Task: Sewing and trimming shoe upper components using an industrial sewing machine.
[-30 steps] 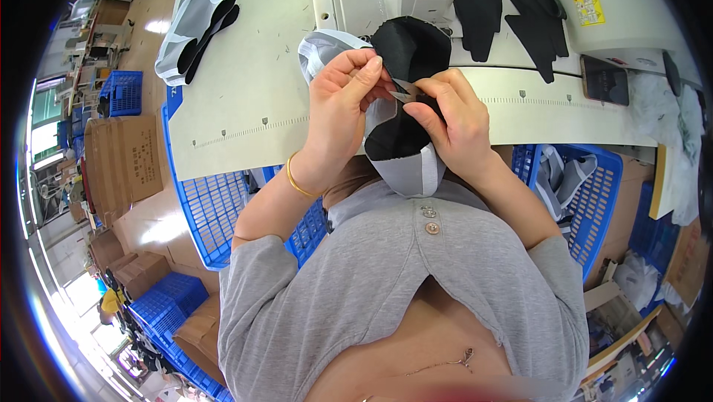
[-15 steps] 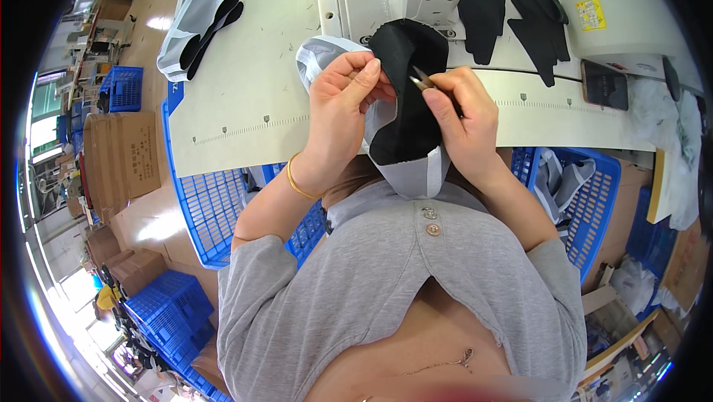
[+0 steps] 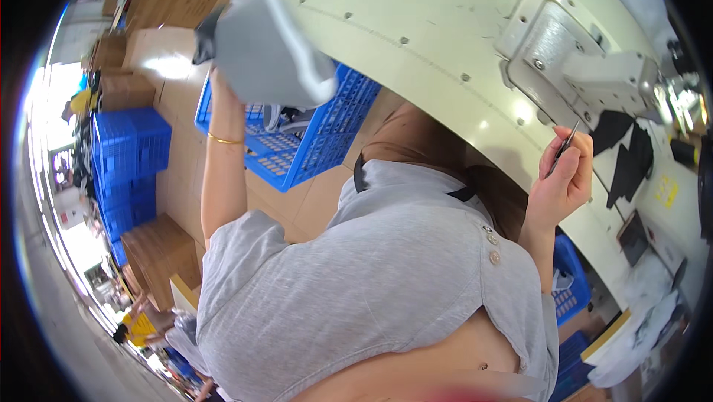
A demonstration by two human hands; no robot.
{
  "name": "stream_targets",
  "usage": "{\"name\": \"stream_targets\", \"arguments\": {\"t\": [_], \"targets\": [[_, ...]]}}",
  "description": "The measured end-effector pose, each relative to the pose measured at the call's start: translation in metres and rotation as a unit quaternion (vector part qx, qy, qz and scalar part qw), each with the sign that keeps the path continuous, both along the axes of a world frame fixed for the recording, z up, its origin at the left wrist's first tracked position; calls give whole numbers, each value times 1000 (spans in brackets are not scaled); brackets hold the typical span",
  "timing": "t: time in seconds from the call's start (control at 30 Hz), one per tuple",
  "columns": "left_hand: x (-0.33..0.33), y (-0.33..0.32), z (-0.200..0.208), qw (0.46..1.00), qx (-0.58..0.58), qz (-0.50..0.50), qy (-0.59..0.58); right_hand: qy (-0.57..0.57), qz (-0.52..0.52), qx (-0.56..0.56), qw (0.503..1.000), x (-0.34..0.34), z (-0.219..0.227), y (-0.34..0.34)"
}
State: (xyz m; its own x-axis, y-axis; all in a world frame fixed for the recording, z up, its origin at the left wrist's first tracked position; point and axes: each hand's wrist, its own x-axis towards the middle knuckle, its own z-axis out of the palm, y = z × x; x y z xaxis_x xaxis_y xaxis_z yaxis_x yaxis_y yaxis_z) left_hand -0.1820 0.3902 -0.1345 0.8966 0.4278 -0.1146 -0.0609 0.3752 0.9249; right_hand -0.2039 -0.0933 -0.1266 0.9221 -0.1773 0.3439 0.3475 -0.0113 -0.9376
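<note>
A garment sewing workshop was shown. An industrial sewing machine [image 3: 594, 79] was mounted on a long cream table [image 3: 445, 45], with cut black fabric pieces [image 3: 627, 153] laid beside it. Blue plastic crates [image 3: 297, 149] were set under and beside the table, more were stacked at the left [image 3: 126, 164], and cardboard boxes [image 3: 152, 242] were placed on the floor.

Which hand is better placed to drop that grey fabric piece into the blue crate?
Left, probably. The left hand holds the grey fabric piece above the blue crate; the right hand holds a small metal tool by the table.
</note>
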Motion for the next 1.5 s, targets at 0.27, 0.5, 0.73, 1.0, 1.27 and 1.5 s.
{"name": "stream_targets", "arguments": {"t": [0.27,0.5,0.73,1.0,1.27,1.5], "targets": [[-14,69,-40,699,685,10,207,30,26,-76,996,6,-2,22],[164,-86,16,599,771,49,-210,76,-23,-185,979,6,7,31],[290,-171,22,500,823,-119,-242,59,-49,-203,976,0,2,21],[249,-212,146,618,735,66,-273,58,-33,-102,993,7,0,-9],[66,-297,121,697,535,-327,-349,-88,-91,-108,986,43,37,19],[108,-292,83,787,114,-604,53,141,3,39,989,27,13,-22]]}}
